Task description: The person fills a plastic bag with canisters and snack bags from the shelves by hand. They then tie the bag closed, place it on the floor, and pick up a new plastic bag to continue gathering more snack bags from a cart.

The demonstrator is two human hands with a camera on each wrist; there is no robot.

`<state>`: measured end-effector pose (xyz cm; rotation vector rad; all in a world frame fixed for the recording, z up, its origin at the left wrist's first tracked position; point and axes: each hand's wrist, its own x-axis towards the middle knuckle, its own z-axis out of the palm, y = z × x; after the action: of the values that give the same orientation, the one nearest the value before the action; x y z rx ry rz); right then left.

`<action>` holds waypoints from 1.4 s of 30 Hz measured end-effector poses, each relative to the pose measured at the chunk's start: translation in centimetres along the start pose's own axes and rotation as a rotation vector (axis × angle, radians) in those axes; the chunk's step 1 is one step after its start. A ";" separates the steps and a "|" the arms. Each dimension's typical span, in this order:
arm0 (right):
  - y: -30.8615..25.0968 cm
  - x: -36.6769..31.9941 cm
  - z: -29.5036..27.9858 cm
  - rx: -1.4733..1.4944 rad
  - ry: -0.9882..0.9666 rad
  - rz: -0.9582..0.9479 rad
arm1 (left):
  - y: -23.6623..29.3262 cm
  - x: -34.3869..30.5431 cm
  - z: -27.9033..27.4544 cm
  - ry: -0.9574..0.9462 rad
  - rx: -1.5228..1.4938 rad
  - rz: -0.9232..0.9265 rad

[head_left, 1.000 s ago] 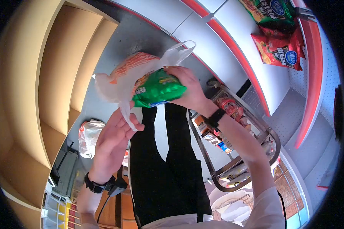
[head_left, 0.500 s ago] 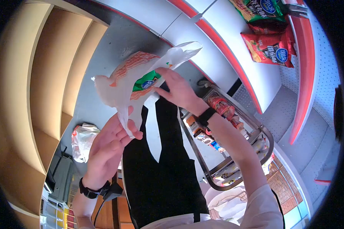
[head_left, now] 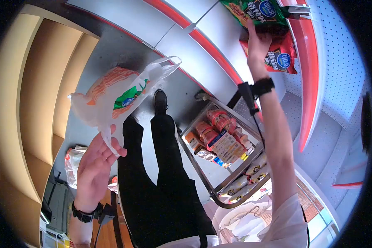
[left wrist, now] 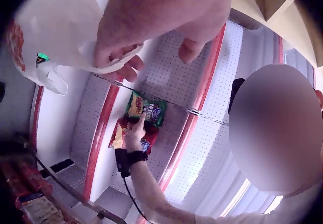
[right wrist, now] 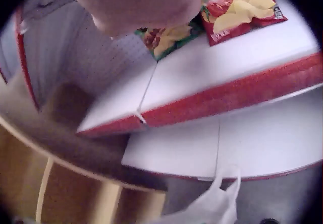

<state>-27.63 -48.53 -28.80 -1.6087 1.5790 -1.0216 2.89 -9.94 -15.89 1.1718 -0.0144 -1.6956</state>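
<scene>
My left hand (head_left: 96,167) holds a white plastic bag (head_left: 99,109) with orange print by one handle, which loops over its curled fingers. Inside the bag, a green chip bag (head_left: 127,97) shows through the mouth. The bag's other handle (head_left: 167,66) stands up free. My right hand (head_left: 258,51) is out at the shelf with its index finger pointing forward, right at a green chip bag (head_left: 252,12). Beneath that hand a red chip bag (head_left: 282,58) lies partly hidden. In the left wrist view, the right hand (left wrist: 135,133) overlaps both bags.
A metal-framed cart (head_left: 219,182) with red tubs and other packages stands at my right. White shelves with red edges (head_left: 206,43) run along the front and right. Wooden shelving (head_left: 39,103) lines the left. Another white bag (head_left: 72,163) sits on the floor at the left.
My right hand put a green chip bag into the plastic bag, let go, and moved right and forward to the shelf. The left hand kept hold of the plastic bag as the view shifted right.
</scene>
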 end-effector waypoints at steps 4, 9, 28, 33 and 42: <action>1.1 3.4 1.7 -0.023 0.074 -0.072 | 0.1 -0.1 -0.6 0.056 0.078 0.022; 3.3 5.1 2.4 0.095 0.026 -0.049 | 0.3 -0.5 -1.9 0.057 0.079 0.028; -2.2 1.6 3.2 0.289 -0.260 -0.079 | -0.4 -0.5 -2.8 0.041 -0.011 0.039; -6.4 -6.7 1.3 0.055 -0.524 0.022 | -0.6 -0.4 -2.4 0.057 0.029 0.024; -3.8 -21.8 5.3 -0.168 -1.072 -0.446 | -0.8 -0.3 -0.8 -0.012 -0.020 0.034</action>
<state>-20.48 -26.99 -29.86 -2.1335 0.5900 -0.0879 2.84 -8.94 -16.46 1.1403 -0.0250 -1.6698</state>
